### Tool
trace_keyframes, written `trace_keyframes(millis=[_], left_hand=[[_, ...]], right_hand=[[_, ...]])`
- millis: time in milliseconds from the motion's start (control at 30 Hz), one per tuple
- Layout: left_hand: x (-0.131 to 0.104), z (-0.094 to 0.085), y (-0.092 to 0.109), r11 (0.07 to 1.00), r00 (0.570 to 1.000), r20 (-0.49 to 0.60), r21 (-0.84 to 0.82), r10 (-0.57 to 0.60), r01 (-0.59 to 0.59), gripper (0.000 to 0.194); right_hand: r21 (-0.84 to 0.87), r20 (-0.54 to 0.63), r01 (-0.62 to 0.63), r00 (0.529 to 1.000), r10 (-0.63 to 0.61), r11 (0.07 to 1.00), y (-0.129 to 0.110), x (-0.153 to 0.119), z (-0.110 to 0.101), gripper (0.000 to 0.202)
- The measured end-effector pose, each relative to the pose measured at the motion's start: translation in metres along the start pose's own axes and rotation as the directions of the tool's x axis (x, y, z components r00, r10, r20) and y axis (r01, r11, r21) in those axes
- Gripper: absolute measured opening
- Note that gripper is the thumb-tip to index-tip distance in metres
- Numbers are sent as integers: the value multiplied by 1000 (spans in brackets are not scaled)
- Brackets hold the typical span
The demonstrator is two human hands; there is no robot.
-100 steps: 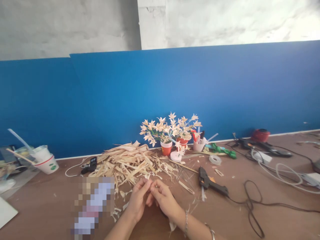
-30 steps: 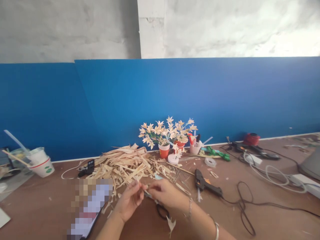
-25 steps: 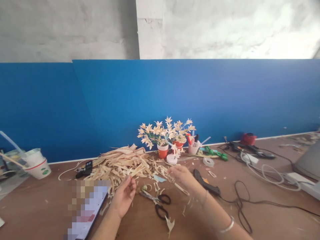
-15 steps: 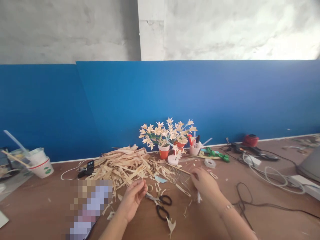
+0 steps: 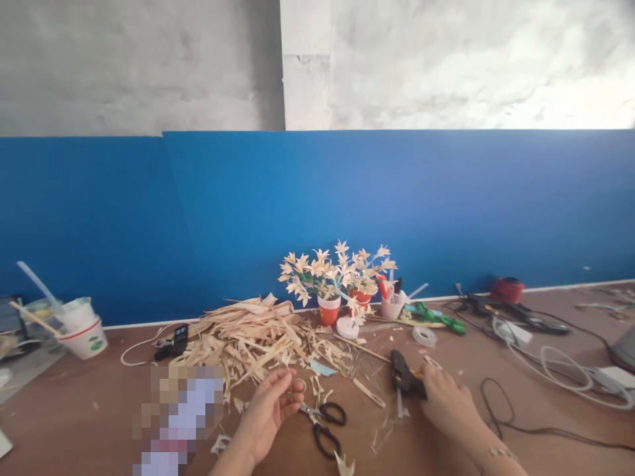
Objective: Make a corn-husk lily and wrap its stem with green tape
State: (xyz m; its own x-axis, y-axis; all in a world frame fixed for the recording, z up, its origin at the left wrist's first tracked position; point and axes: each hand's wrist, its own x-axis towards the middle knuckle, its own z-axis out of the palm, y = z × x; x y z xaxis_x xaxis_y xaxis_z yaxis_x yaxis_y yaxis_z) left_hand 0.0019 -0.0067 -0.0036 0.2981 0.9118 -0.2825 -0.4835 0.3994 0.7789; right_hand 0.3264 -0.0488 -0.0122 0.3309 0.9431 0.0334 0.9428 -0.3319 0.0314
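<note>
Lower right of the frame, right hand [image 5: 446, 399] curls over the glue gun [image 5: 403, 374], can't tell if it's gripped; lower middle, left hand [image 5: 268, 410] is pinched, can't tell on what; scissors [image 5: 315, 412] just beside it

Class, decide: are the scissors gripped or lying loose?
Lying loose: the scissors rest on the table, both handle loops ungripped; the left hand hides their tips.

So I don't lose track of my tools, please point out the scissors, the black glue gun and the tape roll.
Scissors [image 5: 315, 413], head view: where blades meet handles.
Glue gun [image 5: 404, 377], head view: its black body.
Tape roll [image 5: 424, 343], head view: its near rim.
</note>
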Motion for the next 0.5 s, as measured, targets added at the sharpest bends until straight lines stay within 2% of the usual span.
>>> trace_keyframes(millis=[167, 233, 300, 400, 500], left_hand=[[1, -1, 0, 1000, 999, -35, 10, -22, 22, 30], [1, -1, 1, 999, 999, -37, 4, -38, 38, 36], [1, -1, 1, 999, 999, -22, -9, -44, 44, 38], [1, -1, 0, 999, 999, -2, -21, -47, 47, 33], [2, -2, -1, 999, 998, 24, 2, -54, 54, 29]], right_hand=[[193, -67, 2, 998, 11, 981, 9, 8, 8, 52], [291, -100, 59, 995, -31, 955, 9, 10, 7, 55], [417, -126, 140, 987, -95, 898, 5, 10, 2, 47], [640, -158, 249, 968, -193, 727, -13, 6, -9, 27], [815, -207, 310, 945, -252, 490, -43, 0, -22, 21]])
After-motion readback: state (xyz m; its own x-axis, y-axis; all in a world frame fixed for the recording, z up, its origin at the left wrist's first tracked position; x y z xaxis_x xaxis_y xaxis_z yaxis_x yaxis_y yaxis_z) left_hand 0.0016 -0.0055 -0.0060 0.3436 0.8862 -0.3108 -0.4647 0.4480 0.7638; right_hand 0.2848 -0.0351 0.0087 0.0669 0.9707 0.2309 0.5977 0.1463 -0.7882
